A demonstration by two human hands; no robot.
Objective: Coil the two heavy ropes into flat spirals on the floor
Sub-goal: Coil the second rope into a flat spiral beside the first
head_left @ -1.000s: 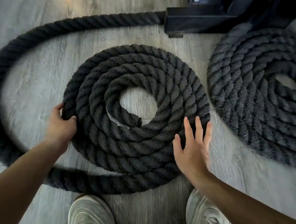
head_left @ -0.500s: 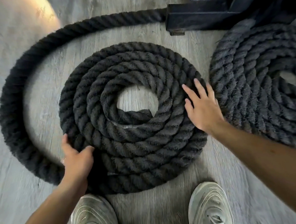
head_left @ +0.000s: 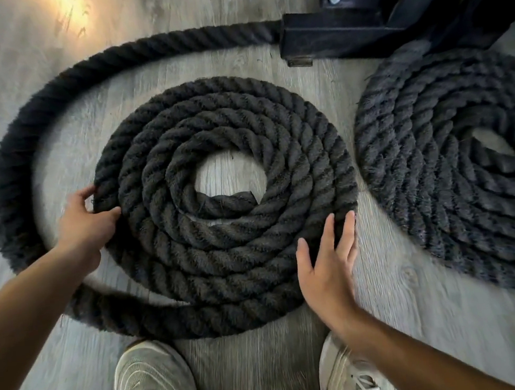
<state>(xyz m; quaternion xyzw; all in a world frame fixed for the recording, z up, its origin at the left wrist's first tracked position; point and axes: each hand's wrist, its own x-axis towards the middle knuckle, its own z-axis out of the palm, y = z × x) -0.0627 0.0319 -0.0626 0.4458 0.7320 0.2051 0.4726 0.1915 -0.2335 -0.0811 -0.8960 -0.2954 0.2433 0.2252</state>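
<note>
A thick black rope lies in a flat spiral (head_left: 230, 247) on the grey wood floor in front of me. Its loose tail (head_left: 12, 174) arcs round the left side and runs up to a black metal base. My left hand (head_left: 85, 220) grips the spiral's outer turn at its left edge, thumb on top and fingers curled at the rim. With straight fingers, my right hand (head_left: 326, 270) rests flat against the spiral's lower right edge. A second rope lies as a flat spiral (head_left: 455, 175) at the right.
A black metal equipment base (head_left: 389, 9) with a bolt stands at the top right, touching both ropes. My two pale sneakers (head_left: 155, 387) (head_left: 349, 377) stand just below the near spiral. Bare floor shows at the far left and lower right.
My left hand has moved up from the spiral's lower left to its left edge. My right hand has dropped from the right side to the lower right. The tail has swung wider.
</note>
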